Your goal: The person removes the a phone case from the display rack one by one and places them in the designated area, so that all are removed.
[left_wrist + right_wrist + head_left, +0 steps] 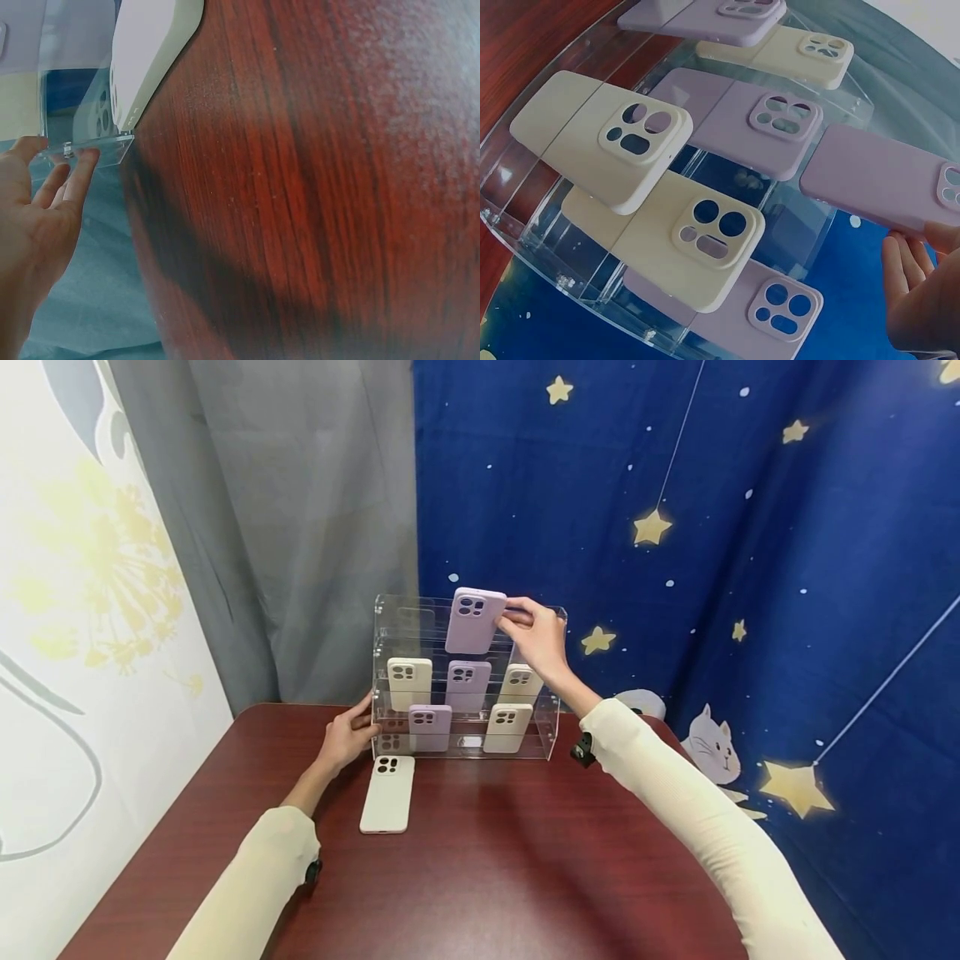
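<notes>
My right hand [536, 635] pinches a lilac phone case [474, 625] by its right edge. The case is raised upright in front of the upper tiers of a clear acrylic display rack [555, 727]. In the right wrist view, thumb and fingers hold that lilac case [877, 176] near its camera cutouts, apart from the cases below. My left hand [348, 739] touches the rack's left side, its fingers extended along the clear panel [105, 150]. Lower tiers carry cream cases [410, 685] and lilac cases [430, 729]. One lilac case [757, 307] is mostly hidden from the head view.
A white phone case [387, 795] lies on the dark red wooden table [480, 877], in front of the rack's left corner. Behind the table hang a grey curtain [315, 527] and a blue star-patterned curtain [525, 485]. A pale patterned panel [97, 610] stands left.
</notes>
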`<state>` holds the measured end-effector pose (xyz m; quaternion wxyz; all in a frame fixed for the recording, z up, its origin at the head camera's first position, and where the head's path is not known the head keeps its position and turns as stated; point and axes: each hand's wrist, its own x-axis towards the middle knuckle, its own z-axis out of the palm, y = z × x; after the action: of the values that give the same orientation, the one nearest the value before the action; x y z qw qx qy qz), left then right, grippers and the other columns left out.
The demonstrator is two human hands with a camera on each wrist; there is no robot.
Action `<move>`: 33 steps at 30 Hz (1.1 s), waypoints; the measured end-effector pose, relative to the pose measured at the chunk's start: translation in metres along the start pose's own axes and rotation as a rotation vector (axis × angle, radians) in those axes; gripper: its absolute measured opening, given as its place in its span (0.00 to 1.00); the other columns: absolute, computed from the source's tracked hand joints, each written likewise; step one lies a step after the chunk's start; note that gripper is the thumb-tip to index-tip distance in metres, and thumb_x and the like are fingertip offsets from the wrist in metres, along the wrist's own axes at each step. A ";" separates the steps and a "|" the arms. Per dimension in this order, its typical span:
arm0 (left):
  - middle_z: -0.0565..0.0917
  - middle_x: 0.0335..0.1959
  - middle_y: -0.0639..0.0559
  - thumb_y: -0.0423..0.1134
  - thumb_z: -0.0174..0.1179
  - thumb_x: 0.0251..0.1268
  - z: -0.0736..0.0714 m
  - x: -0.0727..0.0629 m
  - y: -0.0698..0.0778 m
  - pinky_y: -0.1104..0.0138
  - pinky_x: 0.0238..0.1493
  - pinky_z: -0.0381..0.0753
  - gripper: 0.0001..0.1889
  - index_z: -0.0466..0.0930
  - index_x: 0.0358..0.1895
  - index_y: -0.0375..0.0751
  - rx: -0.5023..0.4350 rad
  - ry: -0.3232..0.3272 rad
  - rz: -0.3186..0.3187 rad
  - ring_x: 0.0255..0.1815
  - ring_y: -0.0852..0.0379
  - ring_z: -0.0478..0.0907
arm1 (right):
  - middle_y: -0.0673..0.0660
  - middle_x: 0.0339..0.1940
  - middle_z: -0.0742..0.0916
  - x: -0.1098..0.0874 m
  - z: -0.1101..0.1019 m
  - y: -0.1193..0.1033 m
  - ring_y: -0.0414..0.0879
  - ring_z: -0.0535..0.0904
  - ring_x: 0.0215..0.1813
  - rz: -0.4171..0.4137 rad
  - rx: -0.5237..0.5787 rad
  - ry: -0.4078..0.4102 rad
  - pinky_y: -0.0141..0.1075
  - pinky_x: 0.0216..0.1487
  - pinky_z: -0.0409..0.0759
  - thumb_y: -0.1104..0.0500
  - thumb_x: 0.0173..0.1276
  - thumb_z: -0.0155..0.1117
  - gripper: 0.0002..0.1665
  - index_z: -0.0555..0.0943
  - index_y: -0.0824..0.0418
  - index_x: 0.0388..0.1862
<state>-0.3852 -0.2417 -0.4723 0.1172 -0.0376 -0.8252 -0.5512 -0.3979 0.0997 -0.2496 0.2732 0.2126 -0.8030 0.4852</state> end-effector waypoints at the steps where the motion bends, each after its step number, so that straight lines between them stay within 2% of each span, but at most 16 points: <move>1: 0.78 0.66 0.29 0.29 0.61 0.74 0.000 0.000 0.000 0.65 0.43 0.90 0.40 0.58 0.82 0.61 -0.003 -0.001 0.001 0.60 0.39 0.83 | 0.61 0.47 0.92 -0.001 0.000 -0.001 0.50 0.91 0.48 -0.001 0.003 -0.004 0.39 0.51 0.89 0.60 0.68 0.76 0.18 0.88 0.63 0.56; 12: 0.77 0.67 0.29 0.29 0.61 0.75 0.000 0.000 0.000 0.60 0.47 0.90 0.40 0.57 0.82 0.62 -0.027 -0.009 -0.004 0.62 0.38 0.81 | 0.63 0.48 0.91 -0.008 0.000 -0.002 0.51 0.90 0.49 0.006 0.059 -0.039 0.39 0.52 0.89 0.61 0.68 0.76 0.18 0.87 0.64 0.55; 23: 0.77 0.67 0.28 0.29 0.61 0.74 0.001 0.000 0.000 0.60 0.46 0.90 0.40 0.57 0.83 0.62 -0.017 -0.009 -0.016 0.62 0.38 0.81 | 0.63 0.48 0.91 -0.014 -0.003 -0.004 0.52 0.90 0.50 0.006 0.090 -0.043 0.38 0.52 0.89 0.62 0.68 0.76 0.18 0.87 0.64 0.55; 33: 0.77 0.67 0.29 0.28 0.60 0.74 0.002 0.000 0.001 0.61 0.46 0.90 0.40 0.57 0.83 0.61 -0.015 -0.004 -0.013 0.62 0.38 0.82 | 0.61 0.47 0.92 -0.020 -0.005 -0.004 0.50 0.90 0.50 0.011 0.064 -0.066 0.41 0.52 0.89 0.60 0.68 0.77 0.19 0.87 0.63 0.57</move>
<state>-0.3851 -0.2393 -0.4727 0.1117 -0.0342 -0.8215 -0.5581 -0.3788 0.1041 -0.2579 0.2370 0.2327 -0.7966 0.5050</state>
